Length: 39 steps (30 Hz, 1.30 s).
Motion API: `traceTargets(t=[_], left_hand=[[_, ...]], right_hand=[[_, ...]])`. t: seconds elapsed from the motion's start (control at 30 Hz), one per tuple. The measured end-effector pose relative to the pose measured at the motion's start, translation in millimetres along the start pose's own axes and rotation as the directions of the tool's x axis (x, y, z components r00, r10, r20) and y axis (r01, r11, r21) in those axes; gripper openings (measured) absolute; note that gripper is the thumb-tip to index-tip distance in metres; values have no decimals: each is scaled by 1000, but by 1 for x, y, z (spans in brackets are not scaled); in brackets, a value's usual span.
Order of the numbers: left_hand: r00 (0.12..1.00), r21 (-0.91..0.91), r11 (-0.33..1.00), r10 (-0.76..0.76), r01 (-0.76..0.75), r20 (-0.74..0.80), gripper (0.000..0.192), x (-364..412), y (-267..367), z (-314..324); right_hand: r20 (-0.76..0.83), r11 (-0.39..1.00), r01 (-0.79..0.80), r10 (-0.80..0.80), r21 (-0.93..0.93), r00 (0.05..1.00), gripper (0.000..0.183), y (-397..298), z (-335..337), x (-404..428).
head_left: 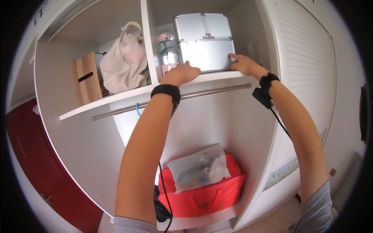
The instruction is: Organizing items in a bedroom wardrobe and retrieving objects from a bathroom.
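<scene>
A silver aluminium case [205, 54] with metal latches stands on the upper wardrobe shelf. My left hand [183, 72] is at its lower left corner, in front of a clear cylinder with a pink artificial rose [164, 38]. Whether those fingers press on the case cannot be told. At the case's right side is my right hand [244, 64], its index finger touching the front near the right edge and the other fingers lower, by the shelf edge. Both wrists wear black straps, and a black device with a cable hangs at the right one.
Left of the divider [148, 43] sit a cream cloth bag [125, 61] and a wooden box [84, 77]. Below the shelf runs a metal rail [204, 92] with a blue hook [138, 109]. Lower down, a red bag [215, 201] carries a translucent plastic bag [198, 170].
</scene>
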<state>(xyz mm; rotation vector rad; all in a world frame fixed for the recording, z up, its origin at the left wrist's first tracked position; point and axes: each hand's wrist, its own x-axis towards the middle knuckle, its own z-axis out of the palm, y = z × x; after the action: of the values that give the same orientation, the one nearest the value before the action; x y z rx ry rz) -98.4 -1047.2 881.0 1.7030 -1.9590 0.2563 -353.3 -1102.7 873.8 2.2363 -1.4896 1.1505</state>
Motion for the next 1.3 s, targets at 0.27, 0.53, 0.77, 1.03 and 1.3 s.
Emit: traceTargets(t=[0.27, 0.53, 0.77, 1.03, 1.3], left_hand=[[992, -1, 999, -50, 50, -120, 64, -14, 0, -5], [961, 84, 996, 24, -1, -275, 49, -78, 11, -10], [500, 380, 769, 628, -514, -596, 28, -163, -39, -9], [636, 104, 981, 187, -167, -748, 66, -190, -138, -147], [980, -65, 993, 86, -99, -178, 123, -102, -185, -160]], right_hand=[[-64, 996, 78, -75, 49, 995, 69, -3, -1, -2], [-186, 995, -19, 1, -95, 982, 53, -26, -3, -28], [-483, 991, 102, -48, 86, 874, 28, -41, -10, -58], [-598, 863, 458, -254, 215, 760, 24, -84, 1, -75], [-536, 700, 707, -637, -101, 554, 12, -165, 49, -83]])
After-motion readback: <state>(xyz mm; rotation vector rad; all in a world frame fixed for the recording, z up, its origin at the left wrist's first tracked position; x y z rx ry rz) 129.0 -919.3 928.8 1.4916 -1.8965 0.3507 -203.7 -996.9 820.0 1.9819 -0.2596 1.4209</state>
